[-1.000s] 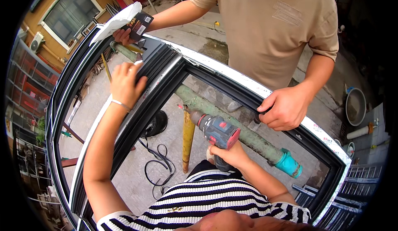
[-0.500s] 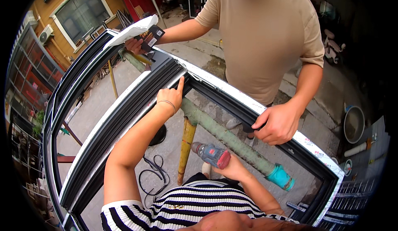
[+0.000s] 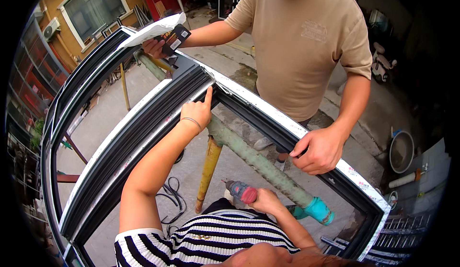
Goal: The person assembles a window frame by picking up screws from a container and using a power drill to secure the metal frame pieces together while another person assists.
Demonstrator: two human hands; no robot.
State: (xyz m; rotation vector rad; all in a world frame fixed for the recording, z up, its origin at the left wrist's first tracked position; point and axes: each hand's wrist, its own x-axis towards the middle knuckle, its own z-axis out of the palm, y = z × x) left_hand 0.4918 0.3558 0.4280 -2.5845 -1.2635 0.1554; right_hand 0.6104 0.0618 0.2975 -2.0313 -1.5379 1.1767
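Observation:
My left hand (image 3: 196,113) reaches over a large black window frame (image 3: 139,133) edged with white protective film. Its index finger is stretched toward the inner corner where two bars meet, the other fingers are curled, and nothing is held. Lower down, inside the frame's opening, my right hand (image 3: 268,202) grips a red and grey cordless drill (image 3: 242,192). The drill's tip points left, away from the frame bars. Across from me, a co-worker's one hand (image 3: 318,151) grasps the frame's far bar. Their other hand (image 3: 154,48) holds a black box (image 3: 176,38) beside a white plastic bag (image 3: 155,30).
Under the frame runs a green pipe stand (image 3: 261,157) with a yellow leg (image 3: 209,171) and a teal end (image 3: 320,211). A black cable (image 3: 172,197) lies coiled on the concrete. To the right stands a round metal basin (image 3: 401,151).
My right hand has lowered and turned the drill, so its thin bit now shows. My left finger stays at the corner. The view has shifted slightly; the co-worker's hands keep their places.

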